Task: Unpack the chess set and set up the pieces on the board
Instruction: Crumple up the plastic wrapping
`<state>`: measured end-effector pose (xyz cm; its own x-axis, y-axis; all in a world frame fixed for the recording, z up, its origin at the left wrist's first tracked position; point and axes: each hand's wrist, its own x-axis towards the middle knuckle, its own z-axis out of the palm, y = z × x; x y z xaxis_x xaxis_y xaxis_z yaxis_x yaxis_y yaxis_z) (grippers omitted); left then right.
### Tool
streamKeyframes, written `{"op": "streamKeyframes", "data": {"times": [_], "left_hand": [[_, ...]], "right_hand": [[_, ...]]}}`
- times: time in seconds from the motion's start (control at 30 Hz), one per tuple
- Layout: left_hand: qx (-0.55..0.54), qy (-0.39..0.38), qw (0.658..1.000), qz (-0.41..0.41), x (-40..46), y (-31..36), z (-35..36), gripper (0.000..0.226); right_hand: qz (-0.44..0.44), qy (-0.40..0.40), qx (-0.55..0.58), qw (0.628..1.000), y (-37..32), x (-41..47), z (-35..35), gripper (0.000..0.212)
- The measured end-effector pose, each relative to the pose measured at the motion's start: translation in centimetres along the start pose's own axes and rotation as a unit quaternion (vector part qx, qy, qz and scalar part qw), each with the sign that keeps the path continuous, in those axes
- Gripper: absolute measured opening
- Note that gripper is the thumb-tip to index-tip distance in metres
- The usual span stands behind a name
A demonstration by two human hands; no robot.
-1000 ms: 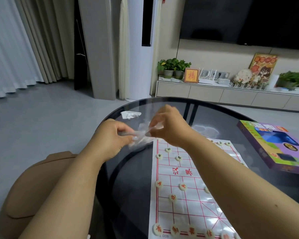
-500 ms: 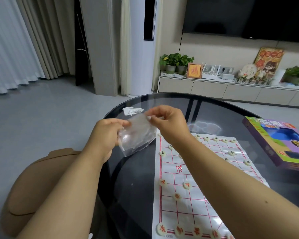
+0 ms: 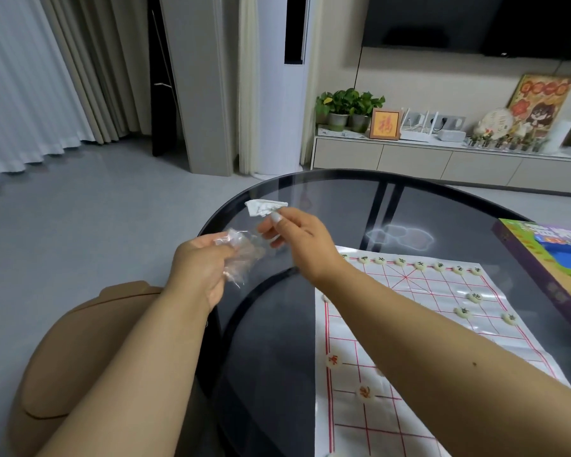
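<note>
My left hand (image 3: 205, 268) grips a crumpled clear plastic bag (image 3: 243, 258) above the table's left edge. My right hand (image 3: 299, 239) hovers just right of the bag, its fingers loosely curled and holding nothing that I can see. Its index fingertip sits just below a folded white paper (image 3: 264, 206) lying on the glass. The white chess board sheet (image 3: 419, 291) with red grid lines lies under my right forearm. Round cream pieces with dark marks (image 3: 419, 265) line its far row. Pieces with red marks (image 3: 333, 360) stand nearer to me.
The round dark glass table (image 3: 343, 183) carries everything. A purple and green game box (image 3: 541, 268) lies at the right edge. A tan padded seat (image 3: 80, 357) stands low on the left. Grey floor, curtains and a TV cabinet lie beyond.
Both hands held the plastic bag stretched between them before. Now the bag is bunched in my left hand alone, and my right hand has let go and moved up toward the white paper.
</note>
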<state>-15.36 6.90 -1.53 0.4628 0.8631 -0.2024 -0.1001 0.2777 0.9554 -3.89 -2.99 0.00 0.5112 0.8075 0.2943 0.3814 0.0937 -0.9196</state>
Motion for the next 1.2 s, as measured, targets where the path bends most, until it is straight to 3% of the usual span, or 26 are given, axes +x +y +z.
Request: {"op": "streamKeyframes", "data": {"times": [0.17,0.33,0.53,0.63,0.7,0.87,1.0,1.2], "left_hand": [[0.016,0.041,0.999,0.023,2.0,-0.3,-0.3,0.030],[0.034,0.030,0.999,0.024,3.3,-0.6,-0.7,0.034],[0.038,0.026,0.999,0.018,4.2,-1.0,-0.9,0.038],[0.049,0.034,0.998,0.014,4.7,-1.4,-1.0,0.037],[0.054,0.038,0.998,0.010,5.0,-1.5,-1.0,0.034],[0.084,0.056,0.994,0.033,4.9,-1.6,-1.2,0.044],[0.100,0.047,0.993,0.038,4.7,-1.4,-1.6,0.053],[0.129,0.055,0.990,0.026,4.7,-1.3,-2.4,0.042]], "right_hand": [[0.065,0.013,-0.138,0.988,3.0,4.7,-0.5,0.032],[0.067,-0.017,-0.286,0.956,5.5,10.0,-0.4,0.041],[0.114,-0.109,-0.377,0.913,8.5,14.3,1.0,0.052],[0.149,-0.189,-0.454,0.858,8.8,14.7,1.4,0.050],[0.145,-0.196,-0.514,0.822,8.9,14.5,1.5,0.048],[0.089,-0.142,-0.531,0.831,8.2,14.3,1.2,0.047],[0.108,-0.085,-0.454,0.880,7.6,13.5,0.7,0.033],[0.156,-0.122,-0.491,0.848,6.9,12.5,0.7,0.031]]}}
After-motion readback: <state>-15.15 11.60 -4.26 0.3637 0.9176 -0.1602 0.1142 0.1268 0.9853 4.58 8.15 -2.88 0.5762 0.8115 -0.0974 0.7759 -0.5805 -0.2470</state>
